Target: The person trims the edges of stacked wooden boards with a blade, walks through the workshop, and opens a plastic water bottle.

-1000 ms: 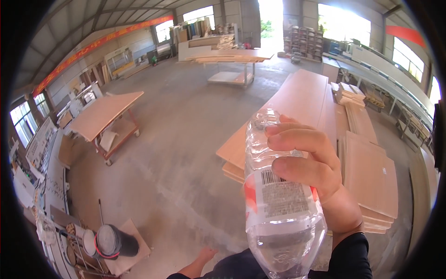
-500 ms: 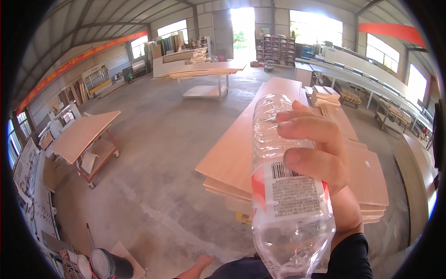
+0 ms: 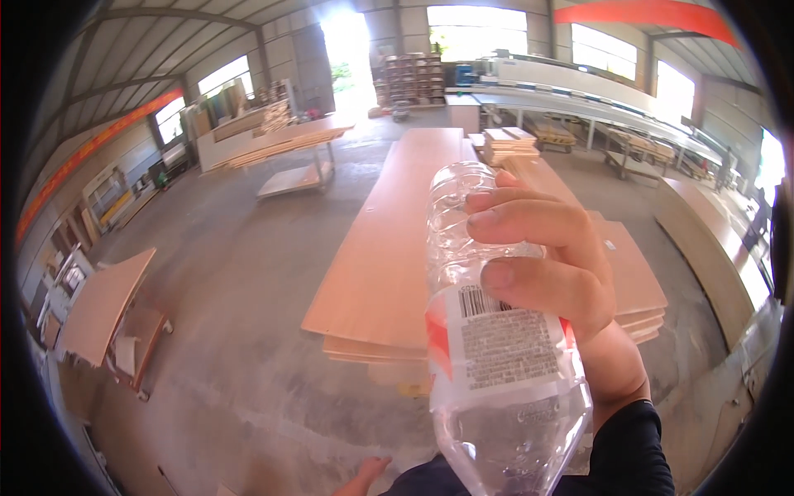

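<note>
My right hand (image 3: 558, 256) is wrapped round a clear plastic bottle (image 3: 504, 422), fingers over its ribbed upper part in the picture. The bottle is held up close in front of me and tilted, its base away from me and its tapering neck running down to the lower edge, where the mouth is out of sight. A white and red label with a barcode circles its middle. No liquid can be made out inside. Low down, my left hand (image 3: 375, 469) hangs beside my body with its fingers loosely stretched and nothing visible in them.
Stacked wood panels (image 3: 376, 273) lie ahead, with small boards (image 3: 510, 142) on their far end. A panel-topped cart (image 3: 107, 306) stands left, a loaded table (image 3: 281, 145) farther back. A long machine (image 3: 571, 103) runs along the far right. Large boards (image 3: 703, 248) stand at right.
My view has turned to the right, so the workshop has shifted left in the picture. The bottle stays raised in my right hand, and my left hand still hangs low.
</note>
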{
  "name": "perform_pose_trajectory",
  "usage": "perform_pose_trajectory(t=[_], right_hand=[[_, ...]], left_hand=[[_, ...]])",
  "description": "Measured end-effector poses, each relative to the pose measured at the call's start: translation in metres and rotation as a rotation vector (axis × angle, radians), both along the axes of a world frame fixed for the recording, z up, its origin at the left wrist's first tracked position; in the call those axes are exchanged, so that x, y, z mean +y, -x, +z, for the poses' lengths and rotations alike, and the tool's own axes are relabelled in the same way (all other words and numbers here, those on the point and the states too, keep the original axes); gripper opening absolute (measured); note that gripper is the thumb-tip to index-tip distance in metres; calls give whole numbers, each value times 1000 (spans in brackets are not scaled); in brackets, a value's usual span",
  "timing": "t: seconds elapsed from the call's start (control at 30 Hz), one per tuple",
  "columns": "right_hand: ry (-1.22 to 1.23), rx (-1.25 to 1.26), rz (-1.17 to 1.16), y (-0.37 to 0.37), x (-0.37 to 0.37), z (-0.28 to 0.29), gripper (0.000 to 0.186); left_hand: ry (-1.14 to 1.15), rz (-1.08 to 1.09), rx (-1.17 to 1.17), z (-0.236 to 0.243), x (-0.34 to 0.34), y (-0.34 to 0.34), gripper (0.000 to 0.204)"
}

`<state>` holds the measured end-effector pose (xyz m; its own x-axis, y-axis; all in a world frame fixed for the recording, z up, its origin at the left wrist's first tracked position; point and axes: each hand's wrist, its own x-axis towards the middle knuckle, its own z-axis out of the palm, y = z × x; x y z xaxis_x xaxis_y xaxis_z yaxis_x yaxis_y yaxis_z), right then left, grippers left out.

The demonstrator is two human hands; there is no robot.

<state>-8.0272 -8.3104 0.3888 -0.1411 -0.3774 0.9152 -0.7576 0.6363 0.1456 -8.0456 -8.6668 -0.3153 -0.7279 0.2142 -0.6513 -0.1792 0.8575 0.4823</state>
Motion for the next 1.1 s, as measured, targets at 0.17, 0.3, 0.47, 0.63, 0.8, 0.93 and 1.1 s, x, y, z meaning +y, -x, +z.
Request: perform_pose_trajectory(t=[0.17, 0.3, 0.47, 0.63, 0.8, 0.93, 1.1], right_hand=[[-10, 16, -149, -16, 16, 3, 39], [3, 42, -269, -34, 27, 7, 40], [-22, 37, -421, -63, 36, 15, 39], [-35, 56, -500, -84, 38, 24, 38], [-49, 78, -579, -96, 36, 29, 39], [-62, 95, -610, -101, 34, 32, 40], [-74, 101, -605, -103, 33, 34, 41]], left_hand=[[120, -223, 12, -14, 19, 36, 66], [-35, -271, 0, -24, 33, 62, 65], [-12, -362, 72, -29, 62, 84, 60], [-13, -437, 20, -18, 96, 100, 59], [-6, -502, 5, -3, 124, 109, 59], [-6, -527, 9, 4, 135, 114, 59], [1, -546, 7, 9, 139, 119, 58]])
